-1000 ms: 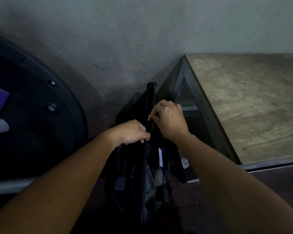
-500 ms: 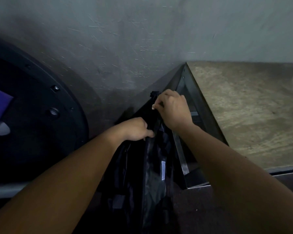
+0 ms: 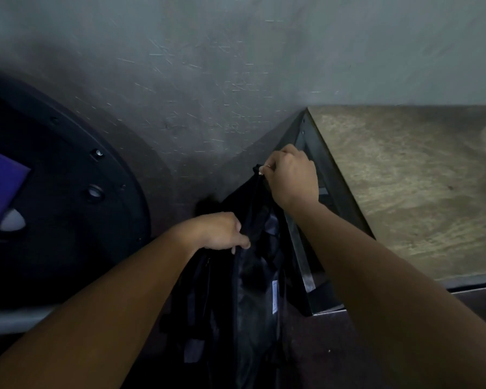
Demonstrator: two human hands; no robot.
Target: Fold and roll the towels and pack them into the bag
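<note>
A black bag [image 3: 253,287] stands on the floor between a round black object and a table, its top slit partly open and a small white label showing inside. My left hand [image 3: 219,231] pinches the bag's left edge near the middle of the opening. My right hand [image 3: 291,178] is closed on the zipper pull at the bag's far end, close to the wall. No towels are in view; the bag's inside is too dark to read.
A wooden-topped table [image 3: 404,192] with a dark metal frame [image 3: 300,248] stands right of the bag. A large round black object [image 3: 68,214] with a purple patch [image 3: 0,189] fills the left. A scratched grey wall [image 3: 236,66] rises behind.
My right hand has moved along the bag's top toward the wall, pulling the zipper pull with it. My left hand has kept its grip on the bag's edge.
</note>
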